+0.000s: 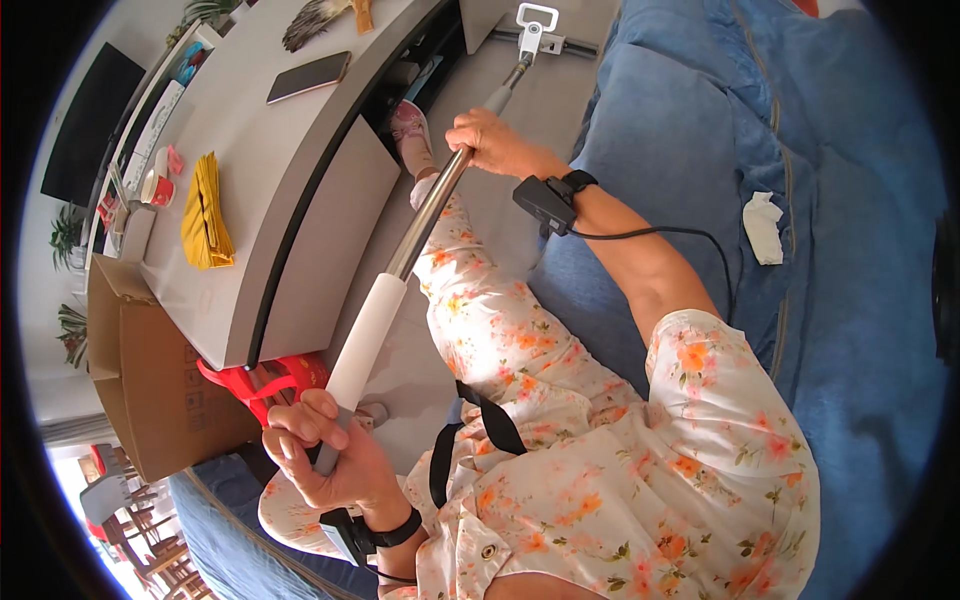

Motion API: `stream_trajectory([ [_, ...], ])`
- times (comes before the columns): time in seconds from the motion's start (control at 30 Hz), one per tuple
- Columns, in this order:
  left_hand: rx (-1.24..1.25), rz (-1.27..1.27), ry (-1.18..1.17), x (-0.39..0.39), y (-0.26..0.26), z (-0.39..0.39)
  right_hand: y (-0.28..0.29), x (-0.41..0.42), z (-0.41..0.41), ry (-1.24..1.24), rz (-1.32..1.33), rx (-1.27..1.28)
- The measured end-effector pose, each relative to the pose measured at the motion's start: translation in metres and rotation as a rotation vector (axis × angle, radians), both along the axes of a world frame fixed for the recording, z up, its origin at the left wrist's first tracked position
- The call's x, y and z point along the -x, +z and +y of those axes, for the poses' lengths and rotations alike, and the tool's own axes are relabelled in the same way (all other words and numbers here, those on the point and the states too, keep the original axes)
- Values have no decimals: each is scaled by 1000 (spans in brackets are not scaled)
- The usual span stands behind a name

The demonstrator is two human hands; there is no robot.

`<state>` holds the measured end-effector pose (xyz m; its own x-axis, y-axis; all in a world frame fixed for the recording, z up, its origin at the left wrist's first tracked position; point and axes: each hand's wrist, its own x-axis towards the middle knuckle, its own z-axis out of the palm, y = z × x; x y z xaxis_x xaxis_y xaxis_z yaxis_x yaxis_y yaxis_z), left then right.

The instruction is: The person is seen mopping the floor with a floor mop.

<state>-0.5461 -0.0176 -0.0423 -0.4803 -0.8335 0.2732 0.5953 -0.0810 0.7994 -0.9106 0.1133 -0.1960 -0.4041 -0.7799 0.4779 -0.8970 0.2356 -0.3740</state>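
Observation:
A telescopic mop pole [429, 217] runs slantwise before me, with a white and grey grip at its lower end. My left hand [330, 454] is wrapped around the grey end of that grip. Farther up, my right hand [499, 146] grasps the metal shaft just below a grey collar. At the far end the pole meets a white hinged joint [534, 34] with a loop-shaped frame, set on a narrow dark bar [577, 49] at the floor. Each wrist carries a black strapped device [546, 202] with a cable.
Left of the pole stands a grey-white table [247, 150] bearing a smartphone [309, 77], folded yellow bags [206, 214] and a paper cup [157, 189]. A cardboard box [172, 375] and a red bag [262, 379] sit by its end. A blue-covered sofa [675, 135] with a crumpled tissue [763, 229] lies right.

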Motion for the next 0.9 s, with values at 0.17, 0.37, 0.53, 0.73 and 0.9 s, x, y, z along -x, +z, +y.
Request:
stream_trajectory([
  [0.17,-15,2,11,-50,25,-14,12,-52,-5,19,63,37],
  [0.37,-130,283,99,-159,86,-39,52,-163,-42,247,71,25],
  [0.53,6,301,184,-234,118,-60,76,-236,-52,340,43,8],
  [0.73,-30,253,364,-218,105,-54,70,-212,-53,324,33,19],
  [0.9,-279,200,174,-152,47,-38,28,-130,-45,264,64,-10],
])
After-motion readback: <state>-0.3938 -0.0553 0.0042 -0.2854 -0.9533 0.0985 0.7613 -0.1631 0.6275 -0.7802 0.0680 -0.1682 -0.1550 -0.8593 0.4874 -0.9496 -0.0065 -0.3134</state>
